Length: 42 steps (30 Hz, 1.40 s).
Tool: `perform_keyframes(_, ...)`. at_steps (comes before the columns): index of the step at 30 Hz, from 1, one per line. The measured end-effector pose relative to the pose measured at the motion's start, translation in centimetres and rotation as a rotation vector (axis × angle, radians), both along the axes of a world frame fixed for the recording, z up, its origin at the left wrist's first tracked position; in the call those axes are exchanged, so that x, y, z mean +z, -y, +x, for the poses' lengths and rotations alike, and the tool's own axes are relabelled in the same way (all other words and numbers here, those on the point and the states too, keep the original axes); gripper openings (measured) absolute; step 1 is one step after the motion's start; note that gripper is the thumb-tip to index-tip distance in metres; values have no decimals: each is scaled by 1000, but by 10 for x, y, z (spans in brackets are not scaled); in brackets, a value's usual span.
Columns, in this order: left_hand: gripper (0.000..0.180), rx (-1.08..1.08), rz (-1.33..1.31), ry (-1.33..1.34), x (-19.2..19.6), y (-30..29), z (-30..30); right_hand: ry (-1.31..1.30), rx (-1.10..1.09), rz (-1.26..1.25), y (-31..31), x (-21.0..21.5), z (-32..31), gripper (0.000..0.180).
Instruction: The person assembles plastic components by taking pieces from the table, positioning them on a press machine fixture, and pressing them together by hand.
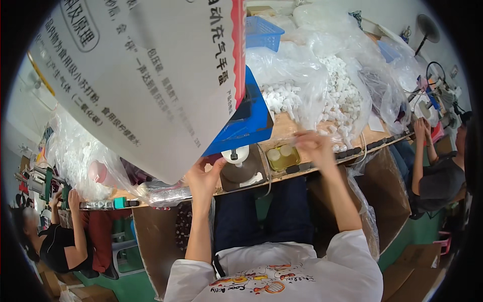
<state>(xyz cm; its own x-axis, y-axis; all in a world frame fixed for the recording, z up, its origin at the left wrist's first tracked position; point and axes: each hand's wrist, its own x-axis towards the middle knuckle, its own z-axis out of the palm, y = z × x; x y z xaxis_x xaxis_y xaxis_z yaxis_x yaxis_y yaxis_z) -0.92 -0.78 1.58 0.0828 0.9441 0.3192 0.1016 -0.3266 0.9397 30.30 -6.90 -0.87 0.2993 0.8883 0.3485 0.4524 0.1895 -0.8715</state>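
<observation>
Left hand [201, 178] upright, thumb [220, 164] spread; right hand [318, 147] angled inward, fingers [304, 137] blurred.

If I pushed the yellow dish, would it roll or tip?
The dish probably wouldn't roll: it looks squarish and low. It might tip off if pushed past the edge of the table, which is close by. The two pale round things inside could slide, since bare space shows beside them.

Tray [285, 163], glossy plastic; tabletop [284, 126], wood; bags [317, 25], crinkled glossy plastic; shirt [312, 264], matt cloth; carton [385, 191], matt cardboard.
</observation>
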Motion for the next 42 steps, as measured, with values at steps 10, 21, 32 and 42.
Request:
perform_keyframes(10, 31, -203, -6, -439, -20, -12, 7, 655, 70, 173, -1, -3, -47, 15)
perform_keyframes(21, 29, 136, 177, -227, -36, 19, 30, -333, 197, 168, -17, 12, -134, 15)
perform_keyframes(32, 23, 194, 254, -291, -40, 17, 24, 355, 383, 261, -30, 21, -122, 26)
perform_keyframes(42, 37, -26, -120, -440, -15, 5, 11, 413, -91, -4, -125, -24, -21, 15)
